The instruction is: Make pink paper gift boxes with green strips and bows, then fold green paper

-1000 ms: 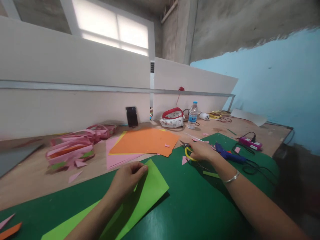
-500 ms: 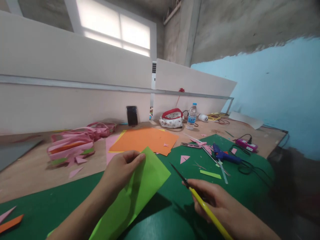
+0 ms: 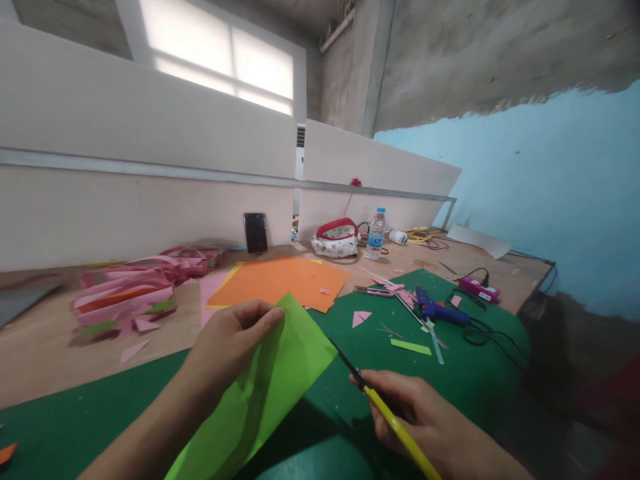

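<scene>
2 hands, 1 green sheet, 1 scissors.
L hand [image 3: 227,340] pinches green sheet [image 3: 260,393] w/ thumb on top; R hand [image 3: 425,420] clenched round yellow scissors [image 3: 380,407], tip near sheet edge, over green mat [image 3: 450,373].

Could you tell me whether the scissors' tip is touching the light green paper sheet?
Cannot tell: in the head view, the scissors tip meets the light green paper sheet's edge, with no gap plainly visible.

Bottom edge chops off the lime green sheet [image 3: 260,393], so no idea how long it is. The yellow-handled scissors [image 3: 385,413] run out of frame too, and the right hand [image 3: 425,427] covers the finger loops. Water bottle [image 3: 375,233] label's too tiny to read.
</scene>
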